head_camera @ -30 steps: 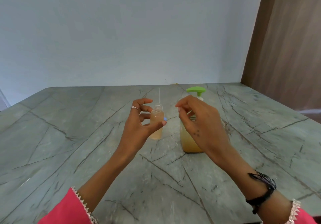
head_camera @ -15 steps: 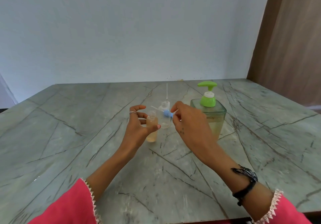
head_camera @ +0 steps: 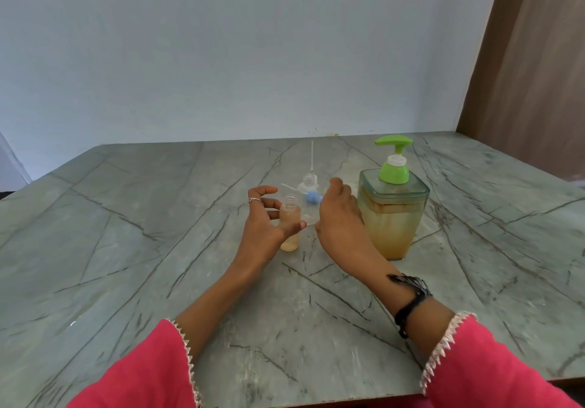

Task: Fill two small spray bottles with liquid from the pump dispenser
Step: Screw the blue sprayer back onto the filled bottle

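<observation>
My left hand grips a small uncapped spray bottle of amber liquid that stands on the marble table, thumb across its front. My right hand pinches a blue spray cap whose white dip tube points left, just above and to the right of that bottle's mouth. Behind them stands a second small bottle, clear, with a thin white tube sticking up from its neck. The pump dispenser, a square clear jar of amber liquid with a green pump head, stands right of my right hand.
A pale wall runs behind the table and a brown wooden panel stands at the right. The table's front edge lies near my pink sleeves.
Both hands have moved lower and farther from me. The amber bottle now stands on the table, and the blue spray cap came into sight in my right hand beside its mouth.
</observation>
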